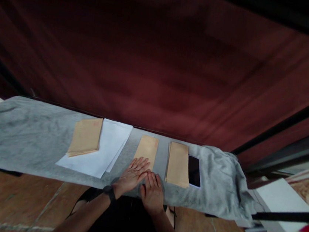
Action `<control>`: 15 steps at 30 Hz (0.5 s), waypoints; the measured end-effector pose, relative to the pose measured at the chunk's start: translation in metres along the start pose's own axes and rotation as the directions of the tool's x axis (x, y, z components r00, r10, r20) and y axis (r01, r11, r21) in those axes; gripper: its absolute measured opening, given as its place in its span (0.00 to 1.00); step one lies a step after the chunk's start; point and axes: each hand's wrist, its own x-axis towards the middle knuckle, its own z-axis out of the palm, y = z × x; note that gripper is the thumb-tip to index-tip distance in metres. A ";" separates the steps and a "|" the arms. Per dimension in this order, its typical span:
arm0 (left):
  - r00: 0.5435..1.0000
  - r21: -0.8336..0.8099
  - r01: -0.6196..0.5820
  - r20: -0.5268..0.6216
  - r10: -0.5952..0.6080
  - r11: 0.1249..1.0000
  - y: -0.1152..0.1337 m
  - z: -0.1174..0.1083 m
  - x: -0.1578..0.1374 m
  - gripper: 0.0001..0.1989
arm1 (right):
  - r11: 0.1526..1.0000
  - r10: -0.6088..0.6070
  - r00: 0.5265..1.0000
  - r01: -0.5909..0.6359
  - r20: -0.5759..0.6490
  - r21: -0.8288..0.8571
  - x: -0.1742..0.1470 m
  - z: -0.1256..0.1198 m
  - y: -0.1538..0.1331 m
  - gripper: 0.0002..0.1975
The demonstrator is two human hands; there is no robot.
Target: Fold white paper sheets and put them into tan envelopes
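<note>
A brown paper envelope (147, 147) lies lengthwise on the grey cloth in front of me. My left hand (133, 174), with a dark watch on the wrist, rests flat across its near part, fingers stretched out. Beside it my right hand (152, 192) lies flat at the envelope's near right corner, fingers extended and close to the left fingertips. Both hands cover the envelope's near end. To the right is a stack of brown envelopes (178, 164). Another pile of brown envelopes (86, 137) sits on white paper sheets (114, 137) to the left.
A phone (194, 171) lies partly beneath the right stack's edge. Grey cloth (29, 135) covers the long narrow surface. A dark red panel (159, 75) rises behind it. A white box (282, 205) and a dark bar (285, 216) are at the right.
</note>
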 end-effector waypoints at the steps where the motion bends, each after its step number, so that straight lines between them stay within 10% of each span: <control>1: 1.000 0.008 -0.009 -0.007 0.009 1.000 0.003 -0.002 -0.010 0.26 | 1.000 -0.005 1.000 0.005 0.004 -0.008 0.000 0.000 0.000 0.25; 15: 0.984 0.077 0.117 -0.141 -0.105 0.990 0.024 -0.007 -0.069 0.31 | 0.990 0.063 0.997 -0.068 -0.042 -0.124 -0.011 -0.010 -0.011 0.25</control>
